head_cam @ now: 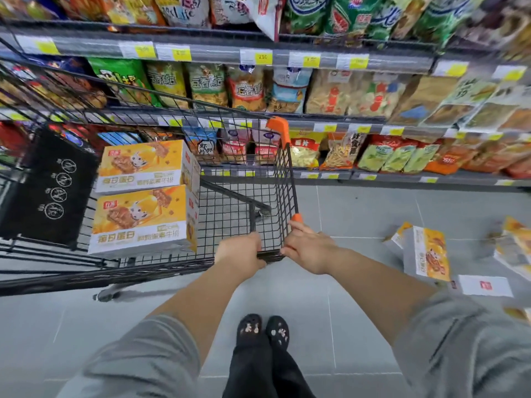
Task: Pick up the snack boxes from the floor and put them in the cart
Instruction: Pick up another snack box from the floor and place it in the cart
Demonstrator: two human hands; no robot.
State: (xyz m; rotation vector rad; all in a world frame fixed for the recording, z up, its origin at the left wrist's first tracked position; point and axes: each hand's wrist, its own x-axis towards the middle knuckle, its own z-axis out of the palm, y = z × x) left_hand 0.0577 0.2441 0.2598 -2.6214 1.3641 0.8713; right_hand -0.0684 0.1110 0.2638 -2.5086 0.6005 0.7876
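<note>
Currently between pickups: both hands on the cart (283, 179), none on a box. Left hand (241, 249) wrapped around the near end of the wire basket's rim, fingers curled over the top bar. Right hand (309, 248) closed likewise on the rim just beside it, close under the orange corner cap (297, 217). Nothing else held in either.

Already loaded: two yellow-and-white snack boxes (145, 192) lying flat side by side on the basket floor, pictures up, next to a black panel (48, 185) at the far left of the cart. Plenty of bare mesh on the near side of them.

Still down on the floor (359, 214), off to the right: one box (426, 254) lying face-up on the grey tiles with another, smaller-looking one (398, 235) touching its far corner; more boxes (514, 248) at the right edge, cut off and blurred, count unclear. Also a white sheet or box side (485, 285) nearer the feet (263, 330), too blurred to say which.

So, roughly a part-way mark, with several boxes left. Probably a repositioning step: cart being steadied or steered so the basket sits nearer the scattered boxes. Next move, by this reading: let go with at least the right hand, turn and bend toward the nearest box, grip it across its long sides, lift level, then set it flat on the open mesh beside the loaded pair. Worth keeping the cart from rolling while bent down, and clear of the shelves (373, 122) behind.
</note>
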